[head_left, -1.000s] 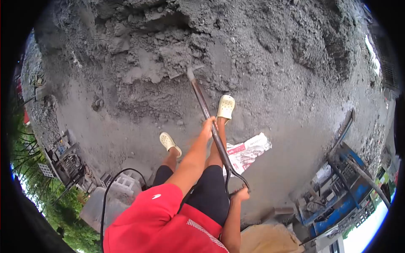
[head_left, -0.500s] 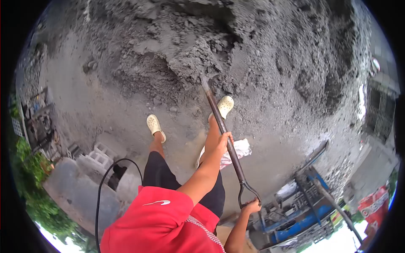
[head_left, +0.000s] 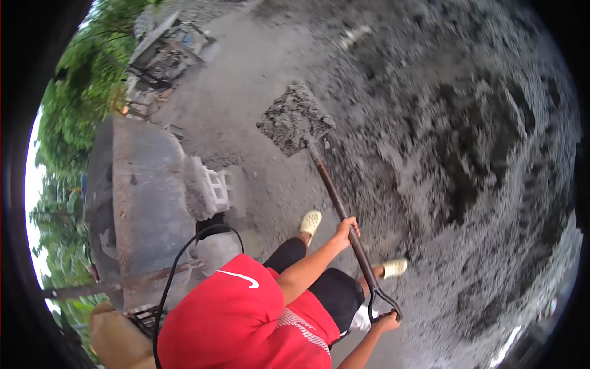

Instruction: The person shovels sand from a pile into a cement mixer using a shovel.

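A shovel [head_left: 332,187] with a long brown shaft stretches away from my body, its blade toward the upper middle of the view. Heaped on the blade is grey gravelly sand [head_left: 294,120], which hides most of the metal. My left hand [head_left: 348,231] is closed around the middle of the shaft. At the near end, my right hand [head_left: 386,320] grips the crossbar of the D-shaped handle. The large grey sand pile [head_left: 430,141] rises to the right of the blade. The load appears held above the ground.
A big metal drum or trough [head_left: 150,209] stands at left, with a hollow concrete block [head_left: 216,187] beside it. A black cable [head_left: 175,264] loops near my left side. Scrap and timber [head_left: 169,58] lie at upper left, before green trees [head_left: 92,74].
My body and view have turned left. The shovel blade has come out of the sand pile with a load on it and swung left over the ground. Both hands keep their grip.
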`<state>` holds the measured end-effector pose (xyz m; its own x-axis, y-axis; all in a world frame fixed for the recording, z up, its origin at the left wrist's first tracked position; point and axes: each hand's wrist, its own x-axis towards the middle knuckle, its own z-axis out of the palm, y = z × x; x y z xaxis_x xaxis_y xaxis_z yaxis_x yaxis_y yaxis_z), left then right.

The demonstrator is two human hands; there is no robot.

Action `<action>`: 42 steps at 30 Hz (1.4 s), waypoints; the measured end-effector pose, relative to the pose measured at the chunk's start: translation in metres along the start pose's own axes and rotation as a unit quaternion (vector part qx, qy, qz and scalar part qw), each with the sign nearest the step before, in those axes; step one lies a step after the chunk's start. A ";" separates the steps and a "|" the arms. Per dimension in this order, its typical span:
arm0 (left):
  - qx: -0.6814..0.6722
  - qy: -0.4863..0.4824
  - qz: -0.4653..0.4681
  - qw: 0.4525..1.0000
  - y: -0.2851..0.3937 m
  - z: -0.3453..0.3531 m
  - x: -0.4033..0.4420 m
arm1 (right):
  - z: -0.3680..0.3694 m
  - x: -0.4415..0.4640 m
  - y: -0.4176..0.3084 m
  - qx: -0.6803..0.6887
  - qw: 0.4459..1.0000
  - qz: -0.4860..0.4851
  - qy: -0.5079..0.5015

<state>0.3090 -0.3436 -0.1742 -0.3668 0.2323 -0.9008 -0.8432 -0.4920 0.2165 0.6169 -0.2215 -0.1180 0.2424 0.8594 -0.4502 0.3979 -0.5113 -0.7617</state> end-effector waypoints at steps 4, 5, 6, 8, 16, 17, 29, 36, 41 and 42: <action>-0.098 -0.042 0.155 0.982 0.190 0.009 -0.080 | 0.132 -0.082 -0.097 0.064 0.980 -0.087 -0.169; -0.100 -0.080 0.219 0.967 0.236 0.007 -0.110 | 0.161 -0.109 -0.122 0.078 0.970 -0.103 -0.205; -0.103 -0.112 0.282 0.947 0.277 0.004 -0.145 | 0.187 -0.132 -0.139 0.102 0.947 -0.138 -0.272; -0.159 -0.131 0.389 0.898 0.353 0.001 -0.224 | 0.225 -0.202 -0.197 0.149 0.907 -0.199 -0.339; -0.321 -0.684 0.490 0.436 0.488 -0.123 -0.479 | 0.138 -0.500 -0.442 0.317 0.230 -0.739 -0.548; -0.313 -0.706 0.505 0.386 0.487 -0.135 -0.488 | 0.132 -0.515 -0.452 0.318 0.124 -0.759 -0.555; -0.424 -0.516 0.533 0.519 0.449 -0.160 -0.413 | 0.191 -0.450 -0.353 0.023 0.578 -0.369 -0.728; -0.292 -0.266 0.475 0.786 0.413 -0.131 -0.275 | 0.241 -0.307 -0.288 -0.141 0.767 -0.029 -0.625; -0.420 -0.313 0.173 0.834 0.335 -0.085 -0.159 | 0.143 -0.283 -0.318 -0.202 0.870 -0.121 -0.433; -0.390 -0.297 0.132 0.861 0.320 -0.077 -0.144 | 0.124 -0.290 -0.324 -0.205 0.888 -0.145 -0.385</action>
<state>0.1224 -0.5989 -0.0041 -0.8377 0.3000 -0.4563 -0.2639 -0.9539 -0.1428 0.3084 -0.3045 0.2018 -0.5371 0.6236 -0.5680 0.6713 -0.0917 -0.7355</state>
